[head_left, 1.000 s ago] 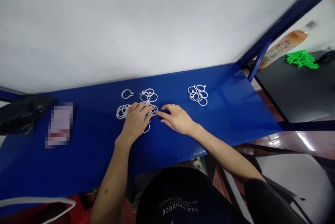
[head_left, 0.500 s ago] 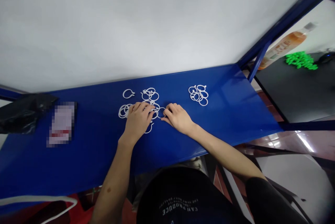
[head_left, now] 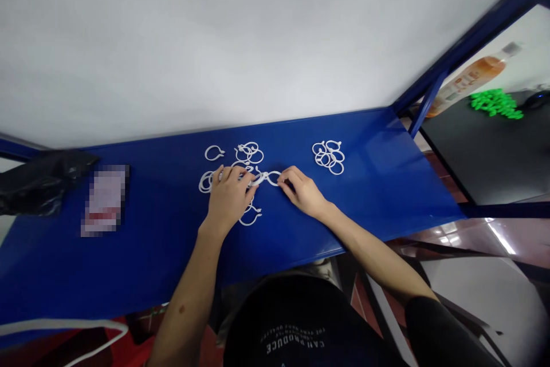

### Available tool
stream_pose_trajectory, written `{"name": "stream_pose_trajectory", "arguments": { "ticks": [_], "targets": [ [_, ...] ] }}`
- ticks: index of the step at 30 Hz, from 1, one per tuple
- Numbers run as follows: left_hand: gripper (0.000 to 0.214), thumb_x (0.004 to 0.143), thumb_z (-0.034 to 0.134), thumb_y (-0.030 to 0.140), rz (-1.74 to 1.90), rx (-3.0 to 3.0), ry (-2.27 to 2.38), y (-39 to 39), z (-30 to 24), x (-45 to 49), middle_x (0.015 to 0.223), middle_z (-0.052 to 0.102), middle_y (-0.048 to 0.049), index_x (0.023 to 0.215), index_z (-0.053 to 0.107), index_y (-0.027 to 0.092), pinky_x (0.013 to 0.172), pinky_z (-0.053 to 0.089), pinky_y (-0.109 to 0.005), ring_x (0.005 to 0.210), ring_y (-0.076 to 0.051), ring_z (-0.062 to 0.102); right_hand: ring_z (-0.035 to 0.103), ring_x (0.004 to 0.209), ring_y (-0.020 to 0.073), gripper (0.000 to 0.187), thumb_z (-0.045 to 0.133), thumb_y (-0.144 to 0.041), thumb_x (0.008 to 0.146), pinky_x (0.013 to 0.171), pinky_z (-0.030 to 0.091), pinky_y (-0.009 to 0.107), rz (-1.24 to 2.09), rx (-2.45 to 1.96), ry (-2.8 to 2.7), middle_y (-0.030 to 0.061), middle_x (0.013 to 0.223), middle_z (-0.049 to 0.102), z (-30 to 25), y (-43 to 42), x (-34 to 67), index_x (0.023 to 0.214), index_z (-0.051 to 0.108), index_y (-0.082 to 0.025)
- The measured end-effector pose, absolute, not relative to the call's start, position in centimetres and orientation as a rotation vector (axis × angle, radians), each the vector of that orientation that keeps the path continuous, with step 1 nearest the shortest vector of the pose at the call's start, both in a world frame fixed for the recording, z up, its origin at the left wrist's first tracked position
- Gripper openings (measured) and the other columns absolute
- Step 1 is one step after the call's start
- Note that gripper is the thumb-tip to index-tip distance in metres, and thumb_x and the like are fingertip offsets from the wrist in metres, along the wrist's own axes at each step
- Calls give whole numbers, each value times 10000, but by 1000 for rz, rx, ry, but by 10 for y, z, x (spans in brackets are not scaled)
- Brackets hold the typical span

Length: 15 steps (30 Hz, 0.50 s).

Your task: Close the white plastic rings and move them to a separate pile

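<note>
Several white plastic rings [head_left: 249,153] lie in a loose heap on the blue shelf [head_left: 369,195]. My left hand [head_left: 229,198] rests on the heap, fingers curled over some rings. My right hand [head_left: 303,190] pinches a white ring [head_left: 272,177] at its right side, just right of the left fingertips. One ring [head_left: 251,217] lies beside the left wrist, and a lone ring [head_left: 213,153] sits at the heap's back left. A separate cluster of rings [head_left: 328,156] lies to the right, apart from both hands.
A black bag [head_left: 38,181] and a blurred card [head_left: 103,200] lie at the shelf's left end. To the right, a black table [head_left: 485,149] carries green pieces [head_left: 495,103] and a bottle [head_left: 466,78]. A white wall stands behind the shelf. A white cord [head_left: 64,327] runs at bottom left.
My right hand closed its fingers on a ring and drew it a little to the right out of the heap. My left hand stayed on the heap.
</note>
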<state>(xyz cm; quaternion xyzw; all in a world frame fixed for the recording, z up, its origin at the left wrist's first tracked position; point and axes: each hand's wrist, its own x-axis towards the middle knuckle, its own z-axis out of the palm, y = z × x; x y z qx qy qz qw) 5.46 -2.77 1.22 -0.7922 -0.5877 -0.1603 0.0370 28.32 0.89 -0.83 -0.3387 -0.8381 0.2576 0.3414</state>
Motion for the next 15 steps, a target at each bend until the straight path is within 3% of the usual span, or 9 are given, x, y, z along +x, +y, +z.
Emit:
{"name": "stream_pose_trajectory", "arguments": {
  "ticks": [3,6,11,15],
  "targets": [
    [158,953,574,297,-507,-2401,-1822,-27,11,53,1081,659,-96,1010,698,217,1068,393,-570,1061,-307,567,642,840,169,217,499,-264,1021,796,567,332,668,-988,-2056,64,976,637,-9,10,283,1213,574,-195],
    [179,921,622,310,-560,-2449,-1822,-28,14,56,1107,659,-94,1058,689,217,1121,347,-594,1120,-318,555,642,788,159,232,526,-295,1007,773,571,328,725,-1071,-1919,58,941,662,-8,13,285,1196,609,-190],
    [452,898,661,354,-797,-2594,-1724,-31,24,68,1231,644,-89,1324,580,226,1174,292,-589,1204,-302,536,668,679,128,277,637,-402,933,674,582,273,1240,-1106,-1595,19,850,695,-9,16,284,1124,643,-202],
    [243,955,587,228,-959,-2656,-1543,-31,23,75,1071,712,-42,1189,652,242,1047,428,-467,1068,-235,599,668,603,117,295,686,-432,884,611,580,252,1570,-1039,-1500,-3,754,696,-7,13,281,1046,657,-188]
  ]
}}
